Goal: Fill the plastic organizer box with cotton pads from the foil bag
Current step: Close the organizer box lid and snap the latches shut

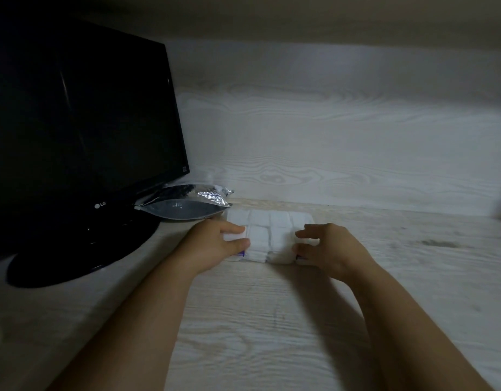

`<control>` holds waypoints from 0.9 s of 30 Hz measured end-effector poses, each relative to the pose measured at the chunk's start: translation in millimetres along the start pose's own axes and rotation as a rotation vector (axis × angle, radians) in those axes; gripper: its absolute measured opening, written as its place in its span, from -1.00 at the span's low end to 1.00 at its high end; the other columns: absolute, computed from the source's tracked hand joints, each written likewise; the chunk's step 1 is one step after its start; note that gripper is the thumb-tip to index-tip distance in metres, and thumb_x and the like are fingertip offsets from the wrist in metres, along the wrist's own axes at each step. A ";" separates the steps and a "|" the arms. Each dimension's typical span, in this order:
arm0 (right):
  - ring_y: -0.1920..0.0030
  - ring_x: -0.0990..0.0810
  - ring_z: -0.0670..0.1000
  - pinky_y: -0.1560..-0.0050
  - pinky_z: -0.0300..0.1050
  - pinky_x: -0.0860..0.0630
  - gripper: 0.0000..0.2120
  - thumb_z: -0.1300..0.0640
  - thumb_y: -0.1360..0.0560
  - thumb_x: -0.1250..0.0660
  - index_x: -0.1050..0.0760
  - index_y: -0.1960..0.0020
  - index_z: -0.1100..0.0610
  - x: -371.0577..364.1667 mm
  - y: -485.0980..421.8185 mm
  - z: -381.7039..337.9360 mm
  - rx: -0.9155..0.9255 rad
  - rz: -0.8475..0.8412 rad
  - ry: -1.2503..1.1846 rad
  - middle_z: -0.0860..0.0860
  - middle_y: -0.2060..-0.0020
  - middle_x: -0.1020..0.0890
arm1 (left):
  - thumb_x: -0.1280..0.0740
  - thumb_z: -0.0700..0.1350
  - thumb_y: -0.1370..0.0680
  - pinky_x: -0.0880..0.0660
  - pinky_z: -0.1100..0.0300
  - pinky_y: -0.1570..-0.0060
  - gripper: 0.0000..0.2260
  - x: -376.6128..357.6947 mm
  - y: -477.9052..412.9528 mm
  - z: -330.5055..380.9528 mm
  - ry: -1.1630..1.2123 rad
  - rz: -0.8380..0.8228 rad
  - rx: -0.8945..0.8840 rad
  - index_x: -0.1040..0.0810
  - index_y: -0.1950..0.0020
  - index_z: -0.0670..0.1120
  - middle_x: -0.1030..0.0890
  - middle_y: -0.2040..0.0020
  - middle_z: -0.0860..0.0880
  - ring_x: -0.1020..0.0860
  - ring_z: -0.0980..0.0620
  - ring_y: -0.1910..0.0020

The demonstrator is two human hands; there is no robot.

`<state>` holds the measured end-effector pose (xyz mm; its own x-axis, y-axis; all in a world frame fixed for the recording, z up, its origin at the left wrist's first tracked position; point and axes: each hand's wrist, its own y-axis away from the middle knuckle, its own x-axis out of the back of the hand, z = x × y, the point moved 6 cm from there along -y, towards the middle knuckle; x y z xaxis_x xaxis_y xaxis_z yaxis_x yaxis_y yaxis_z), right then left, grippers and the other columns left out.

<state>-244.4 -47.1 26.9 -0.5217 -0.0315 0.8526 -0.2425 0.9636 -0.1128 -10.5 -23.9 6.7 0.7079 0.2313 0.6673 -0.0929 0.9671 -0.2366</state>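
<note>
The box (272,259), packed with pads (272,221), sits on the counter (272,320) between both hands. The left hand (212,246) pinches its left end, while the right hand (328,249) curls at the right end, its grip unclear. The pads look light, soft and easily spilled, so hold the stiffer box walls. There is open room to the right and front, but the bag (184,207) and monitor (74,122) crowd the left.
</note>
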 end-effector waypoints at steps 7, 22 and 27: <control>-0.36 -0.45 0.01 -0.26 -0.16 -0.34 -0.62 -0.08 -0.49 -0.40 -0.56 -0.28 -0.03 0.5 -3.7 3.1 -0.020 0.005 -0.003 -0.08 -0.43 -0.41 | -0.51 0.07 -0.42 -0.37 0.34 -0.12 -0.63 -1.1 -2.2 -2.1 0.005 0.009 0.033 -0.63 -0.20 0.06 -0.60 -0.24 0.04 -0.52 0.17 -0.20; -0.28 -0.51 0.00 -0.23 -0.12 -0.40 -0.66 -0.12 -0.46 -0.43 -0.62 -0.19 -0.03 1.1 -5.5 11.0 -0.079 0.064 -0.053 -0.10 -0.36 -0.49 | -0.45 -0.04 -0.50 -0.39 0.43 0.09 -0.76 -4.4 -0.9 1.7 0.062 0.081 0.039 -0.67 -0.15 -0.04 -0.69 -0.04 0.05 -0.57 0.27 0.13; -0.26 -0.49 0.04 -0.22 -0.07 -0.42 -0.68 -0.19 -0.43 -0.39 -0.64 -0.11 -0.07 5.8 -1.6 5.9 -0.085 0.152 0.017 -0.12 -0.33 -0.52 | -0.34 0.09 -0.55 -0.40 0.33 0.14 -0.75 -0.6 0.8 3.2 -0.008 0.108 0.045 -0.69 -0.11 -0.01 -0.67 0.13 0.13 -0.62 0.17 0.08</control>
<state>-251.8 -50.4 29.0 -0.5331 0.1204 0.8374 -0.0917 0.9758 -0.1986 -13.3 -22.9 8.4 0.6862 0.3351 0.6457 -0.2002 0.9403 -0.2753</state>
